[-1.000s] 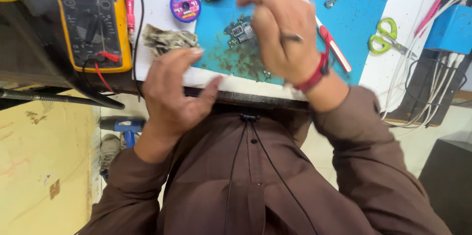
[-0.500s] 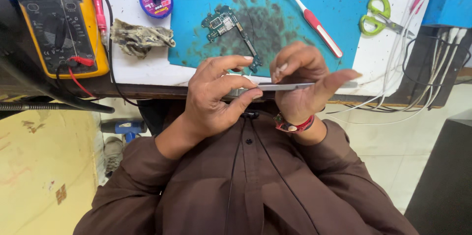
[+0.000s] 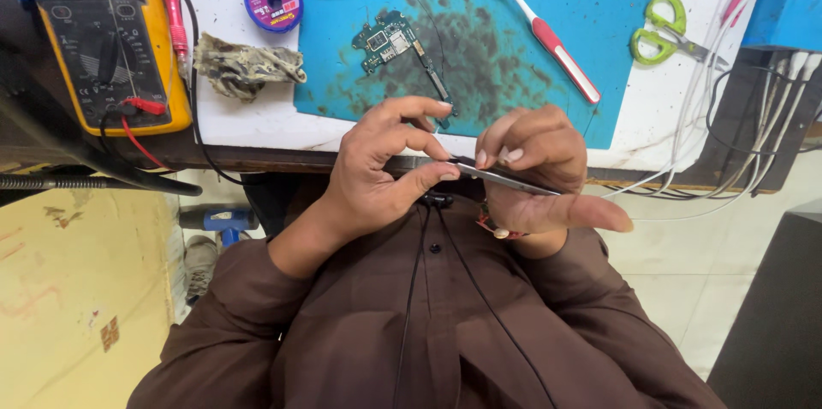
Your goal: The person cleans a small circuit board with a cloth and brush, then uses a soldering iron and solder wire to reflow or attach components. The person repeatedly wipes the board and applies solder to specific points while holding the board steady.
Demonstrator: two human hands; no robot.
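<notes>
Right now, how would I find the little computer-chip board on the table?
Look at the big blue work mat on the white table. Near its left side, above the left hand, lies a small green circuit board with a thin tail. It is the mat's only green thing; the toothbrush beside it is white and red.

The person wears a dark brown shirt with long sleeves (image 3: 257, 315) and small dark buttons down the front. A thin black cable (image 3: 479, 306) runs over the chest. A red band (image 3: 492, 226) circles the right wrist.
</notes>
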